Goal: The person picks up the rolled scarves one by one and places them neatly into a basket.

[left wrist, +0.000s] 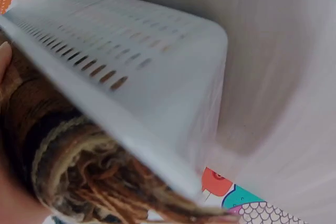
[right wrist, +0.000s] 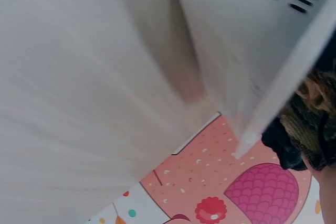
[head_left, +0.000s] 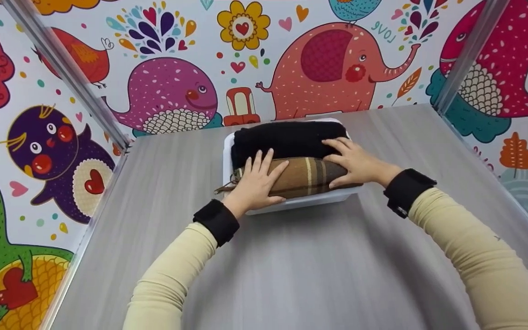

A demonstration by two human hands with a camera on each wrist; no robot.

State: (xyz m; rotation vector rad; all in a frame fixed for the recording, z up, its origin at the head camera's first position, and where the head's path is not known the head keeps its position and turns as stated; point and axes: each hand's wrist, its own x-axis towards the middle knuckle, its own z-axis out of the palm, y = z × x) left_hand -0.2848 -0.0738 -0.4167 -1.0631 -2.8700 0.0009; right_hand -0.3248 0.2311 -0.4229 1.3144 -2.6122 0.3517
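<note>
A white plastic basket (head_left: 228, 158) with slotted walls holds two rolled cloths side by side. The far one is a black rolled cloth (head_left: 287, 137); nearer lies a brown plaid scarf (head_left: 297, 179), rolled up, its fringe poking past the basket's left end. My left hand (head_left: 255, 185) rests on the scarf's left part, fingers straight and spread. Over its right end lies my right hand (head_left: 358, 164), fingers spread, the fingertips reaching to the black cloth. In the left wrist view the scarf's fringed end (left wrist: 105, 182) bulges at the basket rim.
The basket stands on a grey wood-grain table (head_left: 287, 266) toward its back. Behind and beside it rise panels (head_left: 245, 59) printed with cartoon animals, joined by metal corner posts (head_left: 69, 75).
</note>
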